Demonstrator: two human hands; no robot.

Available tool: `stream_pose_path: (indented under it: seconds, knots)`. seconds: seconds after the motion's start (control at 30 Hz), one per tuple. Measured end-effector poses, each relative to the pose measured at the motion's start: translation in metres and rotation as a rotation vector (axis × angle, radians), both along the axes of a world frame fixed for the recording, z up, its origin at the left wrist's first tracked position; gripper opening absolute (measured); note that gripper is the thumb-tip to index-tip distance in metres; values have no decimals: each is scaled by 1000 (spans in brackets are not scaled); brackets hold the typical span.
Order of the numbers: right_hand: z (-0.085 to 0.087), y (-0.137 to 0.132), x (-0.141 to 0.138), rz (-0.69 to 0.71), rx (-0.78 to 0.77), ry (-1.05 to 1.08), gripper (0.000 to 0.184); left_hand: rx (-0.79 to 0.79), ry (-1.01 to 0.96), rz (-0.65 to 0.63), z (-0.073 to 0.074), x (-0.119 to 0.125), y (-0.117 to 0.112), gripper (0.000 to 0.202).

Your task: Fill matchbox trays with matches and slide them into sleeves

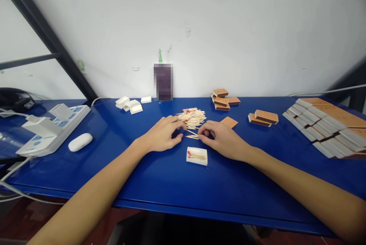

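Observation:
A heap of loose red-tipped matches (pixel 192 117) lies on the blue table. My left hand (pixel 162 133) rests at the heap's left side, thumb and fingers curved but apart, holding nothing I can see. My right hand (pixel 221 138) pinches the plain ends of a few matches (pixel 192 136) just in front of the heap, their red heads pointing left. Nearer to me sits a white matchbox tray (pixel 202 151) with several matches lying along it, heads to the left. Behind my right hand, an orange matchbox sleeve (pixel 229 121) lies partly covered.
White trays (pixel 132 103) are piled at the back left, orange matchboxes (pixel 221 102) at the back centre. Two more boxes (pixel 266 116) lie right of my right hand, beside a large stack (pixel 331 123). A power strip (pixel 57 128) and white case (pixel 80 142) occupy the left.

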State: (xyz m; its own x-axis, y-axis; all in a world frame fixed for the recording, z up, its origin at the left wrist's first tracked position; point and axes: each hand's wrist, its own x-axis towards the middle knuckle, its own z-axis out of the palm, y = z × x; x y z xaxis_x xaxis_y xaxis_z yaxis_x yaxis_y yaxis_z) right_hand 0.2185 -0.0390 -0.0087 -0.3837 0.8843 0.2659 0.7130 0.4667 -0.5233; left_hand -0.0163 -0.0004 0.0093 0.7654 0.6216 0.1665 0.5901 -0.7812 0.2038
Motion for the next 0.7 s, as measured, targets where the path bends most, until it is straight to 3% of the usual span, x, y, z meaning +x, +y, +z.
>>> stream_pose_path:
  seconds: [0.27, 0.43, 0.57, 0.7]
  knots:
    - [-2, -1, 3, 18, 82, -59, 10, -28, -34, -32, 1, 3, 1, 18]
    - [-4, 1, 2, 44, 124, -54, 15, -103, -164, -77, -6, 10, 1, 15]
    - [-4, 3, 2, 61, 103, -74, 18, -45, -238, 25, -9, 10, 2, 15]
    - [-5, 3, 2, 67, 97, -50, 20, 110, -130, 122, -8, 2, 8, 24]
